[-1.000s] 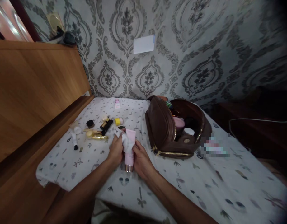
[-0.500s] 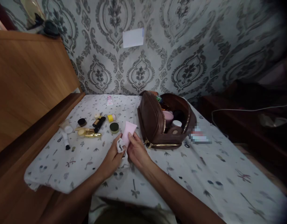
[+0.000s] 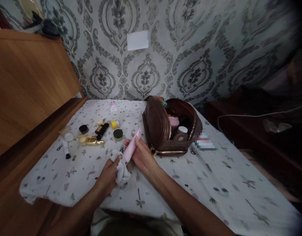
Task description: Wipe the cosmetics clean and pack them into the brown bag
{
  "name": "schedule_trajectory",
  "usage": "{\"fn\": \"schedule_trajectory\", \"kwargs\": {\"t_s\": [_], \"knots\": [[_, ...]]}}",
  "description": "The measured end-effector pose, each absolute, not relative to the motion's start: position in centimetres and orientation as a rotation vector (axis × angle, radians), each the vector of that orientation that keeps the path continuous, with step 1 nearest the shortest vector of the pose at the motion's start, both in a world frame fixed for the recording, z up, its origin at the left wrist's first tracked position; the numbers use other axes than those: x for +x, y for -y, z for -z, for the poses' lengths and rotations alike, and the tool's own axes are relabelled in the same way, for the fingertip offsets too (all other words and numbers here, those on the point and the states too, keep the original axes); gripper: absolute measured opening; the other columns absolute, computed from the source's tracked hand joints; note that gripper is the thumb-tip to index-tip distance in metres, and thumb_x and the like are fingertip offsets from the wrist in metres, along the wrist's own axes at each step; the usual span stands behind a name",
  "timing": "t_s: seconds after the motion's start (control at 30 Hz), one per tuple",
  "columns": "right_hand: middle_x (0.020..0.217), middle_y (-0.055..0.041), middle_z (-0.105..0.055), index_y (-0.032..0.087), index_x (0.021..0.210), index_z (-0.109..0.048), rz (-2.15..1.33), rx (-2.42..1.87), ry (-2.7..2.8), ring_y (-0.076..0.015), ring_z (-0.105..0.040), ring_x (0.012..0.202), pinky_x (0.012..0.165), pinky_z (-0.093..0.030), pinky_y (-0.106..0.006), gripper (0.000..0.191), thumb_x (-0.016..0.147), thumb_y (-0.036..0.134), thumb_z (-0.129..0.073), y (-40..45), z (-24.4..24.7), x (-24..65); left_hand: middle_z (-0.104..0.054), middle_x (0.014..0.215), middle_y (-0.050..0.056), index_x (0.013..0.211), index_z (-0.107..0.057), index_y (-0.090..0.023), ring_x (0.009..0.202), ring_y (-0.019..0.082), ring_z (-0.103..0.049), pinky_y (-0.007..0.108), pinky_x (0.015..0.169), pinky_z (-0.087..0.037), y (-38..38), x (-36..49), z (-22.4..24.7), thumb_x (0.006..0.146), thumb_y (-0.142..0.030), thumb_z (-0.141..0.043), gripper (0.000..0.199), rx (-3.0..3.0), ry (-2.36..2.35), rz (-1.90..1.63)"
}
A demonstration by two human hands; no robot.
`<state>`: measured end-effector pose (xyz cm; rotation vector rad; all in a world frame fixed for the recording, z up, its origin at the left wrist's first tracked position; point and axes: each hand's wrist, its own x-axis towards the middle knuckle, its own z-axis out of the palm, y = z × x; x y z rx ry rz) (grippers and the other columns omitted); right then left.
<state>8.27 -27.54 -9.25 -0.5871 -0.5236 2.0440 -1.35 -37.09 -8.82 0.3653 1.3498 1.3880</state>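
A pale pink squeeze tube [image 3: 132, 146] is held slantwise by my right hand [image 3: 143, 158], its flat end up and to the right. Bunched in my left hand [image 3: 108, 173] is a white cloth [image 3: 122, 173], close to the tube's lower end. To the right of my hands stands a brown leather cosmetic bag [image 3: 154, 126], unzipped, with a pink item [image 3: 174, 122] and a white-lidded container [image 3: 182, 129] inside. A round dark green jar [image 3: 118, 134] lies just beyond my hands.
Several cosmetics lie at the left: a black-lidded jar [image 3: 83, 128], a gold tube [image 3: 95, 142], a black tube [image 3: 102, 131], a yellow-banded bottle [image 3: 115, 124] and a white tube [image 3: 66, 149]. A small pink-and-white tube [image 3: 113, 106] is near the wall. A wooden panel [image 3: 30, 72] borders the left side.
My left hand with the cloth has drawn down and left, away from the tube's middle. In my right hand the tube has turned to a steeper slant, showing its narrow side.
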Motion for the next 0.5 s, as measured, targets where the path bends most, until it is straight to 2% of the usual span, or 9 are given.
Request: {"fn": "schedule_trajectory", "kwargs": {"t_s": [0.07, 0.17, 0.3, 0.4, 0.5], "knots": [[0.076, 0.0018, -0.069, 0.023, 0.098, -0.061, -2.008, -0.658, 0.58, -0.017, -0.065, 0.07, 0.066, -0.053, -0.03, 0.054, 0.058, 0.047, -0.089, 27.8, 9.0, 8.3, -0.058, 0.057, -0.004, 0.076, -0.061, -0.019, 0.056, 0.014, -0.057, 0.021, 0.05, -0.043, 37.3, -1.7, 9.3, 0.065, -0.044, -0.082, 0.035, 0.514, -1.452, -1.463], [0.073, 0.004, -0.064, 0.02, 0.095, -0.063, -1.931, -0.765, 0.711, -0.0125, -0.059, 0.064, 0.062, -0.047, -0.025, 0.049, 0.059, 0.042, -0.088, 28.1, 8.7, 8.7, -0.062, 0.063, -0.003, 0.075, -0.065, -0.019, 0.068, 0.016, -0.061, 0.021, 0.06, -0.048, 37.4, -2.1, 9.3, 0.066, -0.035, -0.083, 0.025, 0.578, -1.531, -1.576], [0.074, 0.0042, -0.062, 0.02, 0.106, -0.067, -1.917, -0.733, 0.809, -0.0117, -0.056, 0.067, 0.061, -0.042, -0.023, 0.051, 0.062, 0.036, -0.086, 28.5, 8.2, 9.2, -0.063, 0.062, -0.002, 0.075, -0.065, -0.02, 0.063, 0.017, -0.062, 0.021, 0.053, -0.048, 37.2, -2.2, 8.3, 0.067, -0.031, -0.08, 0.02, 0.315, -1.483, -1.538], [0.08, 0.0026, -0.065, 0.021, 0.111, -0.068, -1.932, -0.614, 0.842, -0.0127, -0.056, 0.073, 0.066, -0.042, -0.023, 0.054, 0.063, 0.037, -0.085, 28.5, 8.1, 9.3, -0.066, 0.066, -0.002, 0.077, -0.064, -0.02, 0.057, 0.014, -0.061, 0.019, 0.05, -0.048, 36.9, -2.1, 7.2, 0.067, -0.014, -0.072, 0.014, 0.244, -1.455, -1.518], [0.083, 0.0017, -0.067, 0.021, 0.107, -0.069, -1.95, -0.509, 0.866, -0.0149, -0.059, 0.08, 0.074, -0.044, -0.026, 0.051, 0.062, 0.038, -0.086, 28.3, 8.0, 9.3, -0.065, 0.061, 0.0, 0.078, -0.063, -0.019, 0.048, 0.012, -0.057, 0.016, 0.042, -0.044, 36.6, -2.3, 6.4, 0.07, -0.004, -0.06, 0.017, 0.157, -1.405, -1.464]]}}
